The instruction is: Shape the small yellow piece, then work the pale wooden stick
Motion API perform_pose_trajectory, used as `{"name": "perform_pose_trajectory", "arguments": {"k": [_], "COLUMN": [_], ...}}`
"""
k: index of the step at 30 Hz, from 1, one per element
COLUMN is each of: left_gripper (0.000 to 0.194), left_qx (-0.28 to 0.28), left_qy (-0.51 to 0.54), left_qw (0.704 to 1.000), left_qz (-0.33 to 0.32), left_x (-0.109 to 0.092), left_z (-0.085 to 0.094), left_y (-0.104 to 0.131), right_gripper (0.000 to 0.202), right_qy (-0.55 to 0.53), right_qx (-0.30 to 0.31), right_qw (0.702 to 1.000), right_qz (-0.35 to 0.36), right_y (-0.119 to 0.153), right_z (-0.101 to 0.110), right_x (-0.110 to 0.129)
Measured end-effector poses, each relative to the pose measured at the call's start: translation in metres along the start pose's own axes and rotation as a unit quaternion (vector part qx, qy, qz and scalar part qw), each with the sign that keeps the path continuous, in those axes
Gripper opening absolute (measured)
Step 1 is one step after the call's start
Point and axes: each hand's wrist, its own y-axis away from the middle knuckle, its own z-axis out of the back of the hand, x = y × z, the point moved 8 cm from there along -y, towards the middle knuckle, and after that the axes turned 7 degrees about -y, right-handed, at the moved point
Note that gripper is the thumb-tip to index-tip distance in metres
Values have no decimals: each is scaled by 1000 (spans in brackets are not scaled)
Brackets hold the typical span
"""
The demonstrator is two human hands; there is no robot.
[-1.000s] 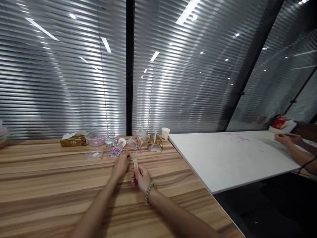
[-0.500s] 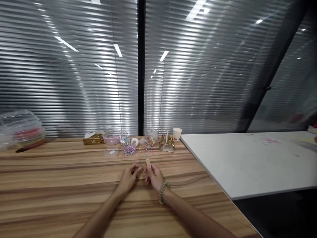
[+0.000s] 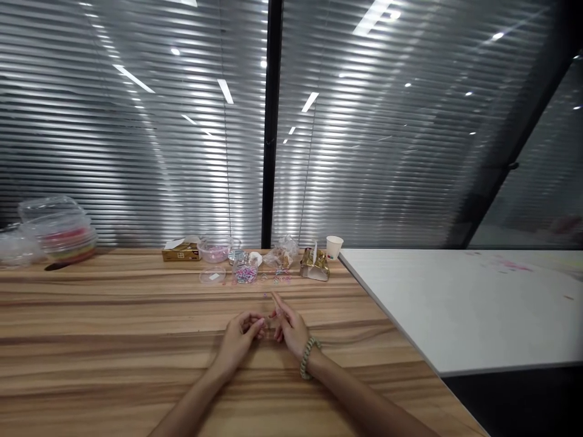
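Over the middle of the wooden table (image 3: 136,340), my left hand (image 3: 243,334) is closed, thumb against the fingertips, on something too small to make out. Close on its right is my right hand (image 3: 289,328), its index finger stretched forward and its thumb near the other, curled fingers; a beaded bracelet (image 3: 307,358) circles that wrist. Whatever it pinches is hidden or too small to see. Beyond the hands stands a clear cup of pink and purple beads (image 3: 246,275), with small loose pieces (image 3: 281,279) to its right and a round clear lid (image 3: 212,276) to its left.
Along the back edge stand a gold and brown box (image 3: 181,252), a clear tub with pink contents (image 3: 215,252), a crumpled plastic bag (image 3: 283,252), a gold tissue pack (image 3: 314,265) and a paper cup (image 3: 334,247). Stacked plastic containers (image 3: 68,233) sit far left. A white table (image 3: 455,303) adjoins at right.
The view has shifted, so the scene sits slightly further right. My right index finger now points forward, and the pale stick-like item seen at that hand before no longer shows.
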Motion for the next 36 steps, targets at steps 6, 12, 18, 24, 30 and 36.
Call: {"name": "perform_pose_trajectory", "arguments": {"k": [6, 12, 18, 24, 30, 36], "left_gripper": [30, 27, 26, 25, 27, 30], "left_qx": [6, -5, -11, -9, -7, 2], "left_qy": [-6, -18, -9, 1, -3, -12], "left_qw": [1000, 1000, 1000, 1000, 1000, 1000], "left_qz": [-6, -16, -10, -10, -13, -18], "left_x": [-6, -5, -1, 0, 2, 4], "left_z": [-1, 4, 5, 5, 4, 4], "left_y": [3, 2, 0, 0, -1, -2], "right_gripper": [41, 33, 33, 34, 35, 35], "right_qy": [11, 38, 95, 113, 129, 141], "right_qx": [12, 18, 37, 44, 42, 48], "right_qw": [1000, 999, 993, 991, 989, 987], "right_qz": [6, 29, 53, 56, 53, 63], "right_y": [1, 0, 2, 3, 3, 3], "right_z": [-2, -6, -9, -11, -10, -11], "right_x": [-4, -3, 3, 5, 3, 5]}}
